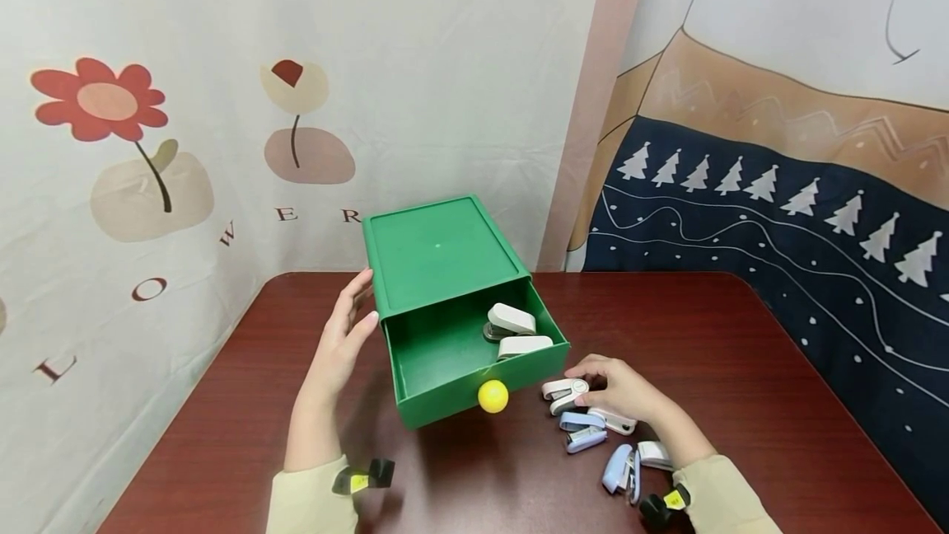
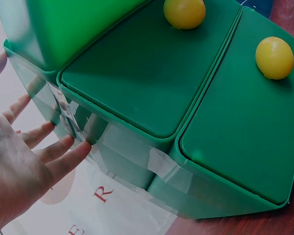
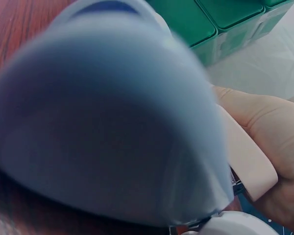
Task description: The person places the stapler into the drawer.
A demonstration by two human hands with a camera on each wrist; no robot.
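While the green drawer box (image 1: 445,270) sits near the back of the dark red surface (image 1: 741,369), its left side wall is touched by the left hand (image 1: 343,344), fingers (image 2: 63,154) kept straight and spread, nothing gripped. In the left wrist view those fingertips are seen flat against the taped side of the box, with a yellow ball knob (image 2: 273,57) showing on one drawer front and another just past it.

The drawer (image 1: 437,353) is pulled out toward the person and a yellow knob (image 1: 493,395) is fixed on its front. Two white staplers (image 1: 511,321) are seen lying inside, toward the right wall, one just behind the other.

Just right of the drawer front, a white stapler (image 1: 563,392) is held down on the surface by the right hand (image 1: 619,390), the fingers curled over it, so it's being gripped. More staplers are scattered right beside that hand: a pale blue one (image 1: 584,438) in front of it and another blue one (image 1: 618,468) next to a white one (image 1: 654,454), closer to the sleeve. The right wrist view is mostly filled by a blurred pale blue stapler (image 3: 108,122) right at the lens, so not much else can be made out there.

Behind it all, a flower-print cloth (image 1: 148,147) is hung on the left and a dark blue tree-pattern cloth (image 1: 778,229) on the right.
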